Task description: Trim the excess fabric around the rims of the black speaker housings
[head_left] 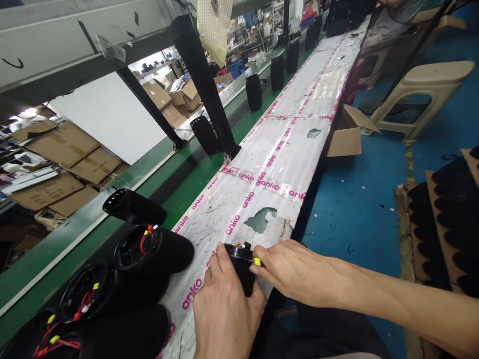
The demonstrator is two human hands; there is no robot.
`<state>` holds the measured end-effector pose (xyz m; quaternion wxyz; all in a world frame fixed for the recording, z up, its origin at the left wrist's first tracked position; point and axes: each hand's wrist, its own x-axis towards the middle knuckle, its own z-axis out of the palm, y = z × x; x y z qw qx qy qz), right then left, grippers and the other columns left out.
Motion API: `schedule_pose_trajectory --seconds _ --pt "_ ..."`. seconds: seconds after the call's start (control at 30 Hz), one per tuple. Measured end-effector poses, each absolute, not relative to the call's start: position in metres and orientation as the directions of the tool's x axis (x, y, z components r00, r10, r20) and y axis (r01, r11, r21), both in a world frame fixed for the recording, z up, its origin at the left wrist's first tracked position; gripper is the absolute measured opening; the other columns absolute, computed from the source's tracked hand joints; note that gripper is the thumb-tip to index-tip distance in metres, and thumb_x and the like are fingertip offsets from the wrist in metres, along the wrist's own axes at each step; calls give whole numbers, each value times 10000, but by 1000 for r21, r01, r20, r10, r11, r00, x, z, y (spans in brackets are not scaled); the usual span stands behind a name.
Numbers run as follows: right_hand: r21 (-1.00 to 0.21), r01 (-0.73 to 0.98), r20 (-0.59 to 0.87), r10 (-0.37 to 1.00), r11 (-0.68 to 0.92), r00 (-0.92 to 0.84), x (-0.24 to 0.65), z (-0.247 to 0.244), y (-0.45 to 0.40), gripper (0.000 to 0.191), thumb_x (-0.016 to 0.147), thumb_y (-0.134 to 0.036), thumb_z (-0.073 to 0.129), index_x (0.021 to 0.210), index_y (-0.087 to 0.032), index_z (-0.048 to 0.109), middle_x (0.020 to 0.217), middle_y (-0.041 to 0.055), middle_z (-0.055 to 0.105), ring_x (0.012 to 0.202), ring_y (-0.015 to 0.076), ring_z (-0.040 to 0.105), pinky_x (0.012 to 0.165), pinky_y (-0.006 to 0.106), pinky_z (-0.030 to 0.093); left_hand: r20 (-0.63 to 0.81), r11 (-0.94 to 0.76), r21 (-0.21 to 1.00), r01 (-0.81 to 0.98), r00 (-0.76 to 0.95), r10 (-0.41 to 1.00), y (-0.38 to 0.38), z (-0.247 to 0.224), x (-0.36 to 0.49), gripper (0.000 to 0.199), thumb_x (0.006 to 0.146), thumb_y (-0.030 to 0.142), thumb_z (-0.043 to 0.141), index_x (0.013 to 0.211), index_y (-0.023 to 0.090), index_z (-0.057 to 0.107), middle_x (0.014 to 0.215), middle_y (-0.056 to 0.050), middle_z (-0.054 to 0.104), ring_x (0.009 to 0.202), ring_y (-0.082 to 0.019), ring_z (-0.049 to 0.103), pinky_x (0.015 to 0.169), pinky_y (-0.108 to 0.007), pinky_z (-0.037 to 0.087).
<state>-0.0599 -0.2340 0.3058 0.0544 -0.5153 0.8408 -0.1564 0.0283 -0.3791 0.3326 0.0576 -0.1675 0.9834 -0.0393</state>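
My left hand (224, 304) is wrapped around a black cylindrical housing (245, 277), which looks like a speaker body. It is held tilted over the covered bench edge, its round end facing up. At the rim, my right hand (282, 269) pinches a small yellow piece (256, 262) between thumb and fingers. What it joins to is partly hidden by the fingers. Bits of red and white show inside the top of the housing. On the left stand several more black housings (174, 249) with open ends, red wires (144, 242) and small yellow connectors (96, 286) poking out.
A green conveyor belt (179, 199) runs along the left, carrying more black cylinders (253, 92). White sheeting with pink "anko" tape (284, 149) covers the bench. To the right are a cardboard box (344, 142), a beige stool (434, 94) and stacked dark pieces (449, 214). A black post (205, 85) rises from the bench.
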Motion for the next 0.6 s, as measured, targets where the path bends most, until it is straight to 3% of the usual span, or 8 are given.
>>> schedule_pose_trajectory --seconds 0.2,0.6 --pt "-293 -851 75 -877 435 -474 -56 309 -233 221 1061 -281 404 945 -174 559 721 33 638 584 218 637 524 333 299 -83 941 -135 -310 -943 -322 -378 329 30 784 881 414 513 1506 -18 320 1226 -211 621 1001 -321 685 683 -334 551" --pt "-313 -832 -18 -879 458 -477 -62 326 -241 185 1030 -247 461 960 -153 605 735 49 665 598 231 664 503 324 298 -3 934 -205 -292 -954 -299 -375 324 26 746 887 416 553 1462 -30 387 1116 -167 647 900 -285 690 626 -319 555"
